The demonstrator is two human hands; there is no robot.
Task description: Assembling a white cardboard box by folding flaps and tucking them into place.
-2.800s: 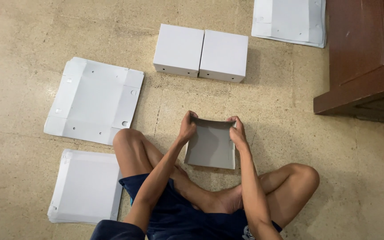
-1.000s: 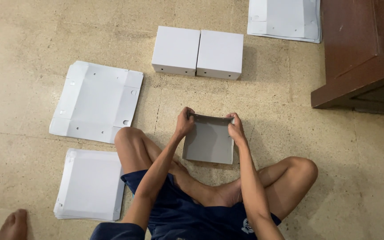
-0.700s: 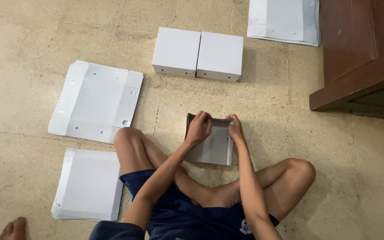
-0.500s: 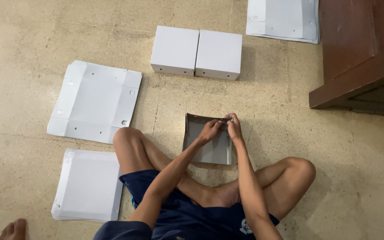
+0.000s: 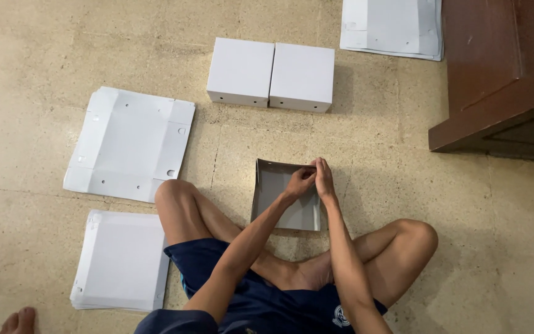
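I sit cross-legged on the floor with a half-folded grey cardboard box lying open in front of my legs. Both hands meet at its far right corner. My left hand pinches the top edge of the box wall there, and my right hand presses on the same corner from the right side. The box's left and near walls stand up; its grey inside faces me.
Two finished white boxes stand side by side farther out. A flat white box blank lies to the left, a stack of blanks by my left knee, another stack at top right. A dark wooden cabinet stands right. Another person's foot shows bottom left.
My left hand has moved from the box's left side across to its far right corner, joining my right hand. The box now lies open with walls raised.
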